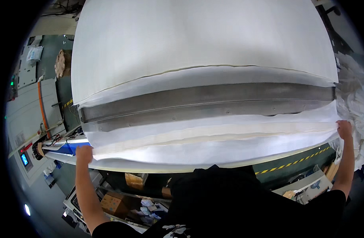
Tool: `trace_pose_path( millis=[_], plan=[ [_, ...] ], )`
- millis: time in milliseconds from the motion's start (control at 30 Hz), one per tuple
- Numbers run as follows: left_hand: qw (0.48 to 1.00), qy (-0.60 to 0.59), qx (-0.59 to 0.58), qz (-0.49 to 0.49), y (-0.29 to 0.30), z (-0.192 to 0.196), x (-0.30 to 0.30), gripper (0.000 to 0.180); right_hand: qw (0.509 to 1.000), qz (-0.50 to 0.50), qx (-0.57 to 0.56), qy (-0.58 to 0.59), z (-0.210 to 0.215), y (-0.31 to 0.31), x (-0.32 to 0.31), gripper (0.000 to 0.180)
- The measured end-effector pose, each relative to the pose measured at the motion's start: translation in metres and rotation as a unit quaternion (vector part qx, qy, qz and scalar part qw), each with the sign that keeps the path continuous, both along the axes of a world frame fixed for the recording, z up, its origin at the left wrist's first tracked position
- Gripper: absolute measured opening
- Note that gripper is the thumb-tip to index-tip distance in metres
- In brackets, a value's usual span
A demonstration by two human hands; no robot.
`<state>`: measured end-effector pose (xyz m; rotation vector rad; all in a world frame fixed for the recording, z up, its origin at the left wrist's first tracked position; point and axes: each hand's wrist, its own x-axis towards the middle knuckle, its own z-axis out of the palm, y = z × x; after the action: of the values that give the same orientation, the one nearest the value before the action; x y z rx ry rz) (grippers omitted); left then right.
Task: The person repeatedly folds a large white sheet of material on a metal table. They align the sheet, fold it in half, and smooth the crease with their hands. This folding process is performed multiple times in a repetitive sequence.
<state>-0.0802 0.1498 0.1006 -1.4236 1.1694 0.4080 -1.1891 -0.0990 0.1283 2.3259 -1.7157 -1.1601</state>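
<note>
Across the front of me stretches a white fabric sheet (213,150) with a cream-coloured folded band along it. My left hand (84,154) is closed on its left end, beside a blue panel (72,148). Far out to the right, my right hand (344,129) pinches the opposite end of the same fabric. Both arms are spread wide. Beyond the fabric lies a long grey metal bar (213,98) with small screws in it. A broad off-white cloth (205,35) covers the surface behind the bar, its near edge slightly wavy.
At the left stand a machine cabinet (33,105) and a small lit screen (24,159). Crumpled clear plastic (354,87) hangs at the right. Below the front edge are a cardboard box (113,204), a cluttered shelf and yellow-black floor tape (293,161).
</note>
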Motion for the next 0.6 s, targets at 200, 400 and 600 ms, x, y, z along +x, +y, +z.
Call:
trace_pose_path(
  millis=[200,400,600],
  plan=[
    [0.990,-0.017,0.129,0.061,0.008,-0.050,-0.025,0.025,0.983,0.055,0.108,0.136,-0.038,0.040,-0.016,0.013],
    [0.984,-0.109,-0.038,0.133,0.047,-0.085,0.013,0.020,0.976,0.044,0.099,0.189,-0.078,0.066,-0.090,0.016],
    [0.914,-0.202,-0.211,0.280,0.016,-0.044,0.004,0.023,0.987,-0.105,0.113,0.040,-0.079,0.069,-0.056,0.013]
  ],
)
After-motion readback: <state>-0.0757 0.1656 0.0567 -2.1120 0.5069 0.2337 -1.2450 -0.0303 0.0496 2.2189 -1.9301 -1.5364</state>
